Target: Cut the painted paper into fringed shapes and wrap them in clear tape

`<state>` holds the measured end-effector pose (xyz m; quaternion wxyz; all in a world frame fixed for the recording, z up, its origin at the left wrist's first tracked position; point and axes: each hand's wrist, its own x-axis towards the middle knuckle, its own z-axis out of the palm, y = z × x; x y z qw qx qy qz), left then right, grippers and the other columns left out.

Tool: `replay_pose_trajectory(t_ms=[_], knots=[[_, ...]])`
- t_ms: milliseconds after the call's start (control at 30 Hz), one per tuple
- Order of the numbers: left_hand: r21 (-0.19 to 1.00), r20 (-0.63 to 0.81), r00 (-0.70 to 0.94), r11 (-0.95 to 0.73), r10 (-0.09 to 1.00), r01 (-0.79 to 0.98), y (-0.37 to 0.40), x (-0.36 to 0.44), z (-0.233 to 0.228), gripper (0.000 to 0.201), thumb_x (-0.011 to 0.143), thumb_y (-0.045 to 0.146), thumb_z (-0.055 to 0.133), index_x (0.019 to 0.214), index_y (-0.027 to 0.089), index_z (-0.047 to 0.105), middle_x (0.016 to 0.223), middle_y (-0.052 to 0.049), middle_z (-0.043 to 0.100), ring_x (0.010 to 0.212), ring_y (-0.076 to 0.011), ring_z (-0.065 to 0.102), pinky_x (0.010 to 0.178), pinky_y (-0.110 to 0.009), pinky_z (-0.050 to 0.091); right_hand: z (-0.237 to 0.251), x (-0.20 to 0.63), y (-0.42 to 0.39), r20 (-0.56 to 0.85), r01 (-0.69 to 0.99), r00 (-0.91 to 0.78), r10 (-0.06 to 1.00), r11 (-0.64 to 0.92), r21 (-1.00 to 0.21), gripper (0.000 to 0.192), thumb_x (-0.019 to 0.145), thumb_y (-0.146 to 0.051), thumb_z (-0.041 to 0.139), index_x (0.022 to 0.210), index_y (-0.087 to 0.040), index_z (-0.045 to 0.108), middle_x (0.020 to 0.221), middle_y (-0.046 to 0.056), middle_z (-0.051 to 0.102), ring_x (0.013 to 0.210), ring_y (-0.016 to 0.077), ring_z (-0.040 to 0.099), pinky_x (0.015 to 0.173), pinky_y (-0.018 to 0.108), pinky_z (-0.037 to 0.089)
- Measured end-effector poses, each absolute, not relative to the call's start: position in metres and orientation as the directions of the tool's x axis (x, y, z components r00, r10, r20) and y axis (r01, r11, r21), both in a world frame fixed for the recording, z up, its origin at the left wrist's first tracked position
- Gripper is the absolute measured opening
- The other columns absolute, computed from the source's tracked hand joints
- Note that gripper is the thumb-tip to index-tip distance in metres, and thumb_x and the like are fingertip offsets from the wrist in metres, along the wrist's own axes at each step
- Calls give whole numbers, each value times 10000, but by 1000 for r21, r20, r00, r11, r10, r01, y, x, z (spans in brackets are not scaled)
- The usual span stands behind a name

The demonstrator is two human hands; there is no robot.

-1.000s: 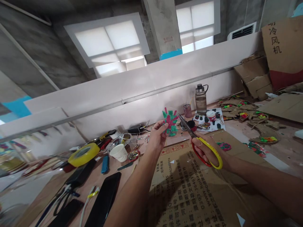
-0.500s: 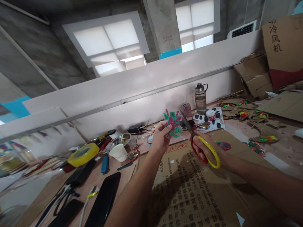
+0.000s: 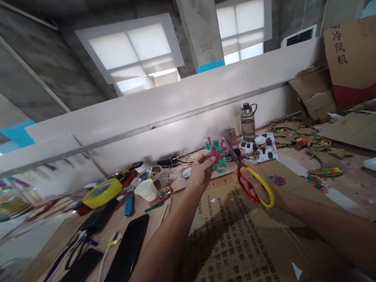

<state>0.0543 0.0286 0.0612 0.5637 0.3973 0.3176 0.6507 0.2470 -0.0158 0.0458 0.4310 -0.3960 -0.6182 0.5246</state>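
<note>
Left hand pinches green-and-red paper cutout; right hand grips yellow-and-red scissors, blade tips beside cutout, above cardboard sheet.

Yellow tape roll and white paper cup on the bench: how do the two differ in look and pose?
The yellow tape roll is a wide, flat ring lying tilted on the clutter; the white paper cup is taller, narrower and stands upright, mouth up. The roll lies farther left, near a black phone; the cup stands closer to the left hand. Both rest untouched on the bench, apart from either hand.
</note>
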Motion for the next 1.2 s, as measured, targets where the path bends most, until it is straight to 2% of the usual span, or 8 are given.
replay_pose_trajectory(t_ms=[100, 233, 333, 500, 900, 1067, 1200], knots=[[867, 164, -43, -165, 986, -470, 28, 53, 64, 418, 493, 275, 974, 768, 188, 670, 760, 21, 723, 609, -107, 640, 548, -230, 524, 43, 247, -14, 87, 2, -322, 943, 93, -996, 388, 849, -647, 601, 813, -274, 499, 583, -55, 415, 423, 106, 295, 381, 255, 291], [850, 178, -89, -199, 980, -487, 27, 49, 70, 429, 468, 273, 982, 758, 186, 678, 726, 13, 723, 573, -122, 642, 531, -242, 542, 42, 246, -10, 48, -47, -351, 935, 34, -998, 440, 883, -669, 519, 744, -262, 420, 583, -53, 420, 423, 102, 322, 388, 246, 323], [845, 189, -119, -224, 975, -486, 27, 45, 74, 417, 468, 267, 983, 762, 180, 699, 700, 15, 719, 553, -110, 632, 528, -228, 545, 36, 246, -4, 102, -60, -356, 929, 86, -994, 429, 875, -671, 556, 794, -266, 441, 600, -60, 440, 442, 102, 365, 421, 242, 352], [838, 184, -160, -240, 970, -491, 28, 41, 77, 414, 442, 223, 988, 745, 176, 710, 750, -2, 753, 604, -123, 674, 539, -213, 551, 27, 250, 5, 151, 18, -428, 891, 175, -984, 407, 870, -645, 620, 926, -266, 482, 632, -72, 428, 460, 105, 381, 409, 240, 353], [869, 168, -181, -232, 969, -437, 31, 37, 78, 411, 407, 229, 989, 692, 138, 707, 688, -25, 735, 500, -107, 604, 399, -196, 432, 40, 252, 1, 214, 127, -402, 891, 285, -950, 403, 858, -651, 576, 926, -263, 494, 599, -66, 414, 450, 133, 402, 410, 277, 353], [878, 178, -173, -235, 969, -417, 29, 37, 79, 406, 409, 230, 989, 697, 147, 715, 676, -14, 727, 545, -117, 630, 468, -210, 499, 39, 254, 3, 293, 140, -377, 879, 366, -920, 348, 882, -605, 582, 866, -266, 506, 562, -59, 440, 449, 132, 395, 432, 277, 366], [889, 177, -154, -225, 972, -398, 28, 37, 80, 396, 416, 226, 984, 688, 150, 705, 682, -8, 727, 544, -112, 630, 505, -219, 523, 38, 255, 4, 272, 140, -375, 886, 344, -928, 360, 874, -613, 592, 865, -265, 500, 582, -53, 449, 451, 130, 397, 420, 274, 334]])
